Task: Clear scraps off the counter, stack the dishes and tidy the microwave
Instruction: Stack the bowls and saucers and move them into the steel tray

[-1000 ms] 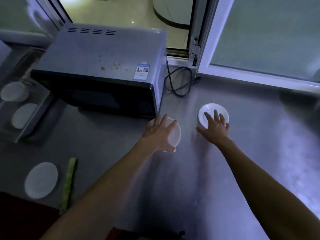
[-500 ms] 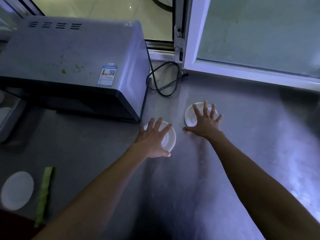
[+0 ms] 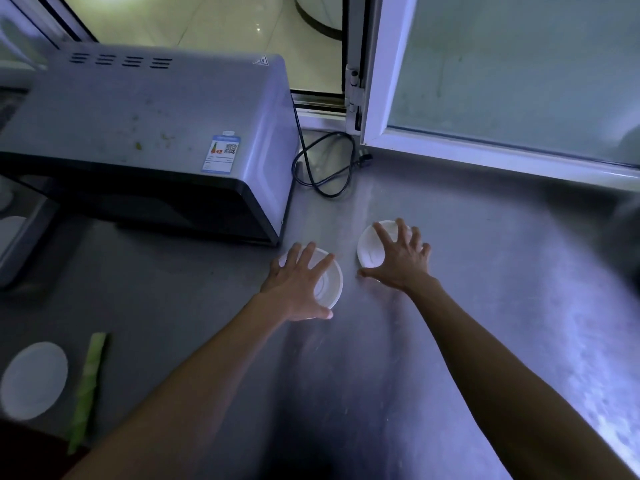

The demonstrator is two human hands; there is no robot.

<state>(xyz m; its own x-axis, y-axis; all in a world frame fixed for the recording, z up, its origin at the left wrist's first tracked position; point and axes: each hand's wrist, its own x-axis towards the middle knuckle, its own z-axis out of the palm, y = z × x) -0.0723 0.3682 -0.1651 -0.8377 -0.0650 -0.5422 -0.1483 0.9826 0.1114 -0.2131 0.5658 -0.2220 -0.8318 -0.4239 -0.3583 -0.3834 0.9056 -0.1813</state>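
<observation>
- Two small white dishes sit on the steel counter (image 3: 485, 271), just in front of the microwave's right front corner: a near dish (image 3: 329, 285) and a far dish (image 3: 372, 249), close beside each other but apart, the far one lying up and to the right of the near one.
- The left hand (image 3: 298, 285) lies spread over the near dish, fingers straight and fanned across its left part, thumb at the rim nearest the person (whether the palm presses down or only covers it, I cannot tell).
- The right hand (image 3: 401, 261) is spread the same way over the far dish, fingers straight and splayed over its right part, thumb stretched out toward the gap between the dishes; neither hand has curled round a rim.
- Each hand has its own dish directly under its fingers, so stacking probably turns on the short gap between them: one dish must be lifted and carried sideways onto the other, and round dishes have no long axis to line up.
- The microwave (image 3: 149, 126) stands to the left with scrap flecks on its top and its cord (image 3: 325, 168) looped behind.
- Well to the left, near the counter's front edge, lie a third white dish (image 3: 33, 384) and a green vegetable strip (image 3: 86, 389), just beside each other and not yet dealt with.
</observation>
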